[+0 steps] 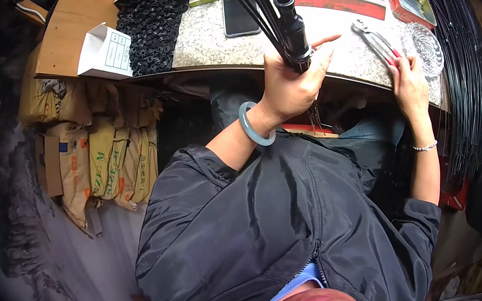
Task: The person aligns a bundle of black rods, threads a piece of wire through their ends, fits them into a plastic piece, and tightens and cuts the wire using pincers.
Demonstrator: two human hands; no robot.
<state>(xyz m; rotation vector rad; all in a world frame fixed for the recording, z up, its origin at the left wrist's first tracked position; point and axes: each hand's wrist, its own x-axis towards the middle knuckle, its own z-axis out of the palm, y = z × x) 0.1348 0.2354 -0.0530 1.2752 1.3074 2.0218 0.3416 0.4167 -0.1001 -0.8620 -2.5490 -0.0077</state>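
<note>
Currently, left hand (292,87) outstretched, grip around black rod bundle (294,34); right hand (411,90) forward, grip on red-handled pliers (366,32).

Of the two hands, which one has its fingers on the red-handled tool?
The right hand, on the red-handled tool; the left hand instead grips a black tube with rods.

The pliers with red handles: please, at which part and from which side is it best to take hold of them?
Probably by the red handles, from the near right: the pliers lie slanted, metal head pointing far left, handle ends toward the person, where the right hand is. The clear glass dish beyond that hand likely makes a far-right approach tighter.
</note>
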